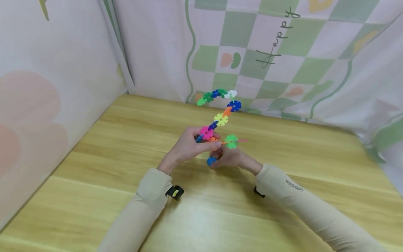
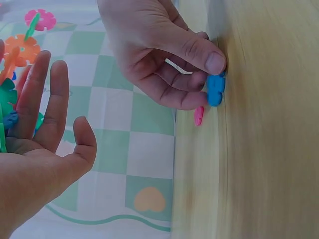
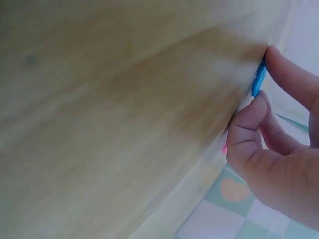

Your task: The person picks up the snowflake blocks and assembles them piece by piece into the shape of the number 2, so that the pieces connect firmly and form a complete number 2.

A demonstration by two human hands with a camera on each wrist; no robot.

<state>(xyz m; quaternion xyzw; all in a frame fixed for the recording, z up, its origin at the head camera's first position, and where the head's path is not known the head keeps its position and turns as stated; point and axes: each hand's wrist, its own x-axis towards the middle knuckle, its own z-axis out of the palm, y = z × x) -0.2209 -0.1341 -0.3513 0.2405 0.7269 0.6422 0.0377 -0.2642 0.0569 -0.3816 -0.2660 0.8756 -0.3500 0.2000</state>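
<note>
In the head view, a curved chain of colourful notched snowflake discs rises above my left hand. That hand holds its lower part, the thumb lying across an orange disc. A green disc sticks out to the right on the same chain. Below it, my right hand pinches a single blue disc between thumb and finger. The left wrist view shows this blue disc edge-on, close over the tabletop. A small pink piece is visible just past the right hand's fingers.
The wooden table stretches around both hands. Behind it hangs a green-and-white checked curtain, and a pale fabric wall borders the left side. Dark wrist straps sit at the sleeve cuffs.
</note>
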